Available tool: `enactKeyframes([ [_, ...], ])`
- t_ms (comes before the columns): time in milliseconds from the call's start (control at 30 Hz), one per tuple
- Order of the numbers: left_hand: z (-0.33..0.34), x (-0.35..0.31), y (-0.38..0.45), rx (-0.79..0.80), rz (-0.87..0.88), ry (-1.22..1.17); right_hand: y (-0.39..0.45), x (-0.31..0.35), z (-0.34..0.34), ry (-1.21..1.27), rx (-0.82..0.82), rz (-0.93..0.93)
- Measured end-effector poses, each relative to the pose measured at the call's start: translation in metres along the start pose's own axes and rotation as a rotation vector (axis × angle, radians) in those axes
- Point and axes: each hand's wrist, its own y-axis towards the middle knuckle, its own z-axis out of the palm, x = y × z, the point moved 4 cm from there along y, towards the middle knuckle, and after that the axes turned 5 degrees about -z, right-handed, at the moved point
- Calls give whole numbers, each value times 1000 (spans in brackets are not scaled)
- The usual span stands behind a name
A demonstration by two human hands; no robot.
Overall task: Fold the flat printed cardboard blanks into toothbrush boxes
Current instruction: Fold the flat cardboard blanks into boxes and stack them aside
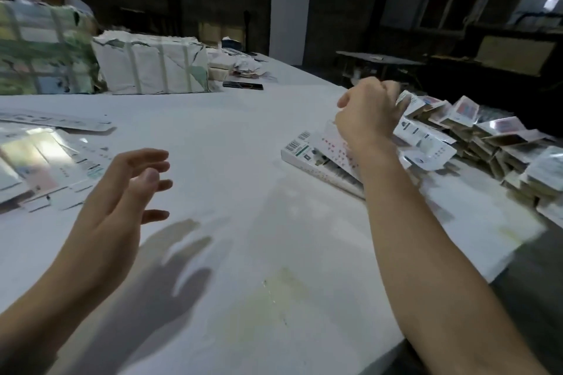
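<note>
Fingers (pixel 393 91) of right hand (pixel 370 114) curled at folded-box heap; left hand (pixel 122 189) held open, nothing gripped
R. hand is seen over folded boxes (pixel 487 143) piled at bench (pixel 243 137) right edge; whether a box is actually pinched can't be told, blur. One box (pixel 307 158) lies flat just beside wrist. Flat blanks (pixel 42 161) are stacked at left, near l. hand, w/ wrapped bundles (pixel 149 64) behind. Judged approx. midway: sizeable heap done, many blanks & unopened bundles left

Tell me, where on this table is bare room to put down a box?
Bare room: the white table between the flat blanks and the folded boxes. Crowded: the far left corner, by the wrapped bundles.
</note>
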Motion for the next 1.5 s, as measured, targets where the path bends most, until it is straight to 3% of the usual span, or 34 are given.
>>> enactKeyframes([
  [100, -2, -4, -2, -1, 12, 42, -7, 9, 1, 69, -55, -83],
  [300, -2, -12, -4, -5, 0, 193, -45, 71, 11, 478, 47, -298],
  [467, -15, -11, 3, -89, -25, 324, -100, 126, 11, 1086, 337, -345],
  [600, -32, -6, 12, -160, -26, 507, -139, 153, 17, 1269, 527, -432],
  [733, -67, 4, 21, -186, -132, 928, -163, 165, 21, 1312, 646, -467],
  [933, -126, 24, 26, -231, -472, 1429, -177, 172, 19, 1295, 682, -508],
  [1033, -136, 29, 27, -226, -578, 1454, -178, 172, 18, 1300, 685, -515],
  [1100, -132, 26, 29, -204, -559, 1504, -177, 171, 17, 1297, 680, -520],
  [1233, -112, 15, 30, -203, -371, 1601, -175, 170, 17, 1288, 662, -520],
  [1367, -95, 11, 32, -289, -156, 1524, -175, 170, 17, 1286, 654, -532],
  [1500, -104, 32, 31, -160, -459, 1481, -176, 170, 17, 1281, 659, -532],
])
